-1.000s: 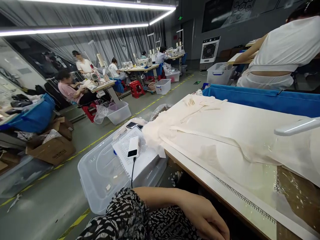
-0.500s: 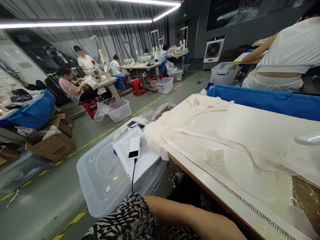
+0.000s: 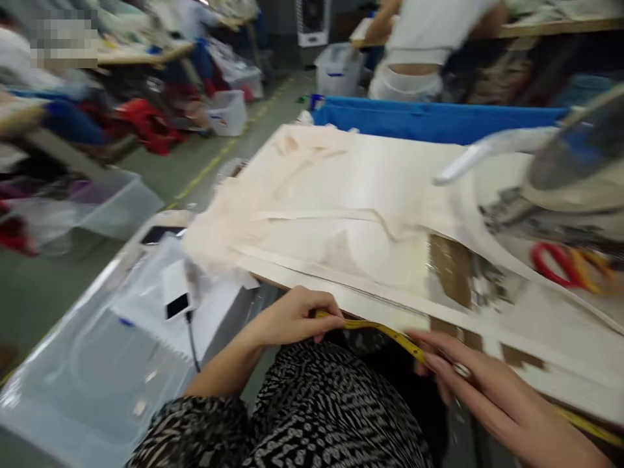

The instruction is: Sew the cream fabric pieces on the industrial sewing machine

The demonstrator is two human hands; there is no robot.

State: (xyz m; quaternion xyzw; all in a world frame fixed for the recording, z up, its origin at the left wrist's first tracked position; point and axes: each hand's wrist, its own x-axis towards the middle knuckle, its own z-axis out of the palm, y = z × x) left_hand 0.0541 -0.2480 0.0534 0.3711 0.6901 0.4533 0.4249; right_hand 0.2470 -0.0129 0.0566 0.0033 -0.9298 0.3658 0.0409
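Note:
A yellow measuring tape [image 3: 383,330] stretches between my two hands, just in front of the table's near edge. My left hand [image 3: 305,317] pinches one part of it between thumb and fingers. Around another part, my right hand [image 3: 461,367] is closed, and more of the tape shows again at the lower right, beyond that hand. Behind the tape lies thin cream fabric [image 3: 214,224] with narrow strips, spread over the pale table top [image 3: 390,153].
Red- and orange-handled scissors [image 3: 560,265] and an iron [image 3: 575,156] are on the table's right. A clear plastic bin lid [image 3: 88,364] at the left carries papers, a white power bank [image 3: 176,289] and a phone [image 3: 163,234]. A blue cloth trough [image 3: 414,117] borders the far side.
My view has swung right and down. Both hands have come into sight with the measuring tape held between them; before, only a forearm showed. The iron and scissors now appear.

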